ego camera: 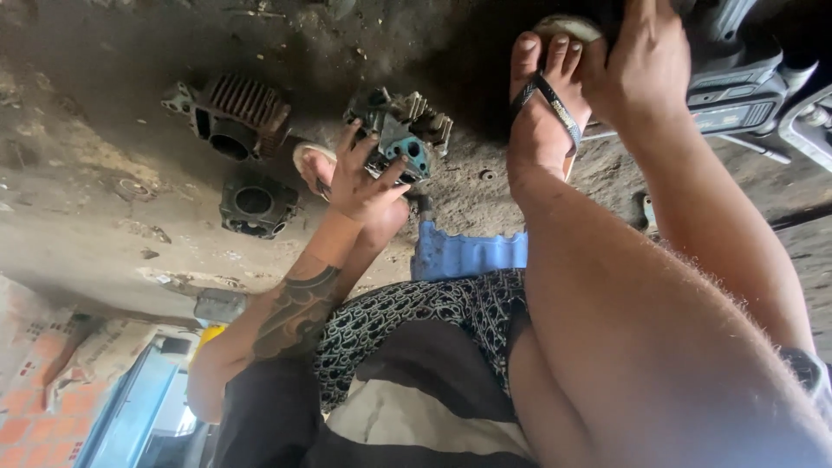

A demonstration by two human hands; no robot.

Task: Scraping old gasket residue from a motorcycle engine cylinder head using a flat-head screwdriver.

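The person sits low over a grimy concrete floor [104, 234], knees up. In the middle of the frame the left hand [364, 178], on a tattooed forearm, has its fingers spread and curled onto a teal-and-grey engine part [400, 132] lying on the floor, touching its near side rather than lifting it. At the top right the right hand [641, 61] reaches past a foot in a dark-strapped sandal [546, 100] toward a dark machine housing [737, 87]; its fingers run out of the frame, so I cannot tell whether they grip anything. In the upper left lies a finned rusty cylinder [234, 113], and just below it a smaller dark cylinder block [256, 204]. A blue plastic piece [468, 253] sits near the knees, below the engine part.
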